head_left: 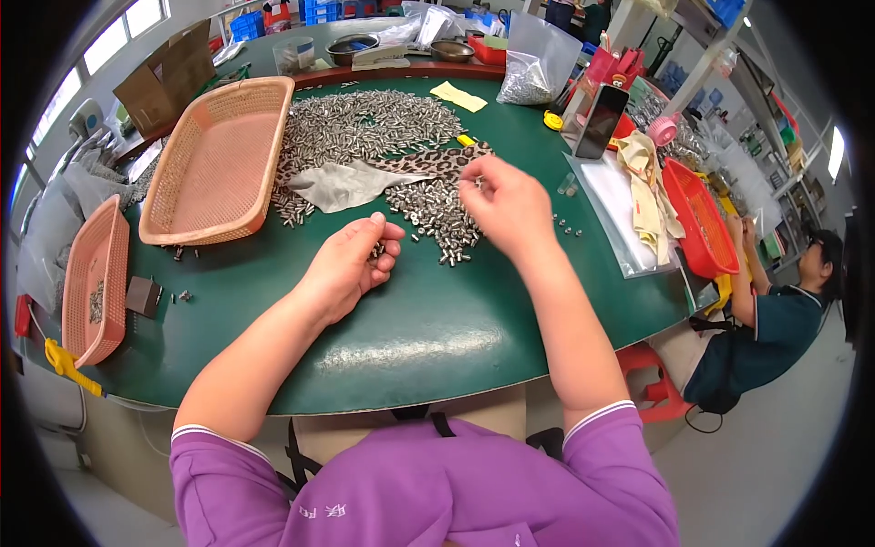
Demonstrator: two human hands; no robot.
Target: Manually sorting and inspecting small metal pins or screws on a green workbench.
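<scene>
L hand [351,264]: resting on the green table [410,337], fingers curled most of the way in, thumb laid over the top. Several small metal cylinders [376,250] sit gripped between fingertips and palm; exact count can't be told.

R hand [506,205]: raised just above the table, fingers bunched, thumb and forefinger pinched together at approx. the tip. One small metal piece [478,182] shows at the pinch; rest of the hand nearly closed, nothing else seen in it.

Between and just beyond both hands: small heap of loose metal cylinders [437,214], lying partly on the table, partly at the edge of a leopard-print cloth [437,162]. A few strays [565,228] lie scattered to the R of the R hand.

Further out, behind the cloth: much larger spread of the same cylinders [365,123], reaching toward the table's far rim. A grey cloth piece [342,187] lies on its near edge.

L side: empty orange plastic basket [219,164], tilted, touching the large spread. Second orange basket [91,278] at the table's L edge, a few parts inside. Small dark block [143,295] near it.

R side: clear plastic sheet [611,205], pale gloves [643,196], red basket [697,219], dark phone [602,120] standing upright, clear bag of parts [533,64], yellow note [458,96].

Far R: another person [775,319] seated, well apart, hands at own work.
</scene>
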